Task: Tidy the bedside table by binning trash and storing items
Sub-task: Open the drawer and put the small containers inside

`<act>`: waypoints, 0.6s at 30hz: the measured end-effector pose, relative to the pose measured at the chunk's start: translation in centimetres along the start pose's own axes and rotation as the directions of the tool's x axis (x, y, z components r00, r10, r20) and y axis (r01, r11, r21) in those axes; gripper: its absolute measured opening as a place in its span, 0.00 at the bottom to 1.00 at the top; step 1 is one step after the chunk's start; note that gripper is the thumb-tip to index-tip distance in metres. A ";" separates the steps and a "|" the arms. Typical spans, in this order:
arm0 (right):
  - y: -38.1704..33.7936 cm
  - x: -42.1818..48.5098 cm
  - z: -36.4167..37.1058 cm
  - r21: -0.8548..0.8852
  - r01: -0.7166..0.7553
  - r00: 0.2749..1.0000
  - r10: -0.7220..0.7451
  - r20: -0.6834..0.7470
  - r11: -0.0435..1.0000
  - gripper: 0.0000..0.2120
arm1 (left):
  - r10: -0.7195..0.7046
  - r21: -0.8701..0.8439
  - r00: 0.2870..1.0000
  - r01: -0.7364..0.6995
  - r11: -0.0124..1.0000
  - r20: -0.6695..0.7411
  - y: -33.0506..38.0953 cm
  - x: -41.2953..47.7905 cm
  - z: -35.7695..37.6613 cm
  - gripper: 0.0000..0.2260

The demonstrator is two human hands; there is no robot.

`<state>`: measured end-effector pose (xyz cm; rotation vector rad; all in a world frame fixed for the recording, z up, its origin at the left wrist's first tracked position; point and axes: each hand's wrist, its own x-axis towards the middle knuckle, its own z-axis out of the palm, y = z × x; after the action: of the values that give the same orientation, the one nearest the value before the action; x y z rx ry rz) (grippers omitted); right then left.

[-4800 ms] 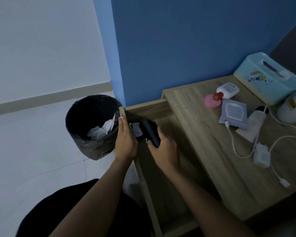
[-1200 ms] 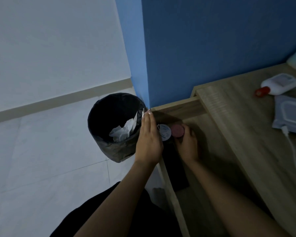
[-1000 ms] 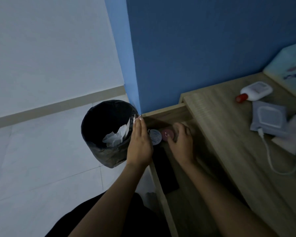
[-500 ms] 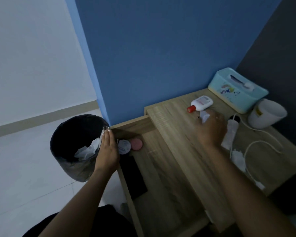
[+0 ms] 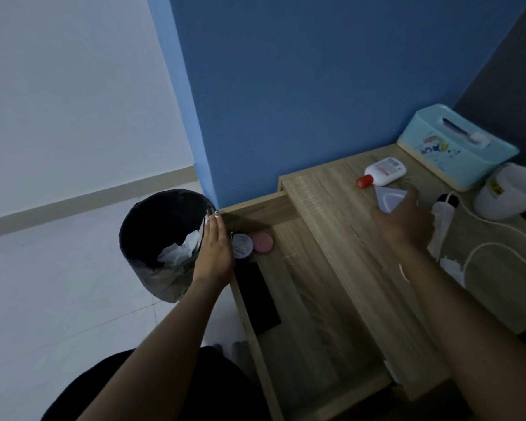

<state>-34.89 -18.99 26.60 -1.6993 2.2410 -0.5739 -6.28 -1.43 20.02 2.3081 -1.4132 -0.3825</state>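
- Right hand [image 5: 406,221]: reaching over the bench [image 5: 331,208]; its fingers [image 5: 412,194] lie on a pale flat pouch [image 5: 387,197], which peeks out just beyond the fingertips. Whether the grip is closed on it cannot be told.
- Pouch: on the bench top, one corner pointing towards the white bottle [image 5: 383,171], which lies just past it.
- Left hand [image 5: 214,250]: flat and unclenched on the side rim of the open drawer [image 5: 310,314], holding nothing, beside the bin [image 5: 140,235].
- Open room: the drawer floor towards the wrist is bare; two round tins [image 5: 252,244] and a black case [image 5: 257,299] sit near the left fingers.
- Hazard, judged: the white cable [image 5: 483,247] beside the right wrist could snag.
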 end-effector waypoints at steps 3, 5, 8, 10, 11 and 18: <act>-1.0 -1.0 -0.8 0.097 0.054 0.997 -0.048 -0.058 0.994 0.35 | -0.005 -0.007 1.000 0.005 1.000 -0.004 0.1 0.0 0.0 0.26; -2.2 -2.2 -1.2 0.169 0.144 0.987 -0.130 -0.095 0.975 0.34 | -0.003 -0.010 1.000 0.003 1.000 -0.010 0.1 0.0 0.1 0.26; -4.6 -5.4 -1.4 0.197 0.301 0.953 -0.287 -0.099 0.933 0.36 | 0.005 -0.010 1.000 -0.005 1.000 -0.021 0.0 0.0 0.1 0.26; -5.9 -8.3 -0.7 0.202 0.383 0.924 -0.379 -0.059 0.902 0.37 | 0.009 -0.005 1.000 -0.009 1.000 -0.022 0.0 0.0 0.1 0.26; -6.4 -9.6 -0.1 0.227 0.405 0.913 -0.407 -0.043 0.886 0.37 | 0.012 -0.007 1.000 -0.012 1.000 -0.023 0.0 0.0 0.1 0.26; -5.5 -16.8 6.1 0.248 0.519 0.818 -0.559 0.133 0.818 0.33 | 0.015 -0.012 0.999 -0.015 1.000 -0.031 0.1 0.0 0.2 0.27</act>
<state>-22.90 -5.03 23.38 -2.1771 1.4838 -0.6826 -6.42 -1.53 19.93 2.2826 -1.4090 -0.3483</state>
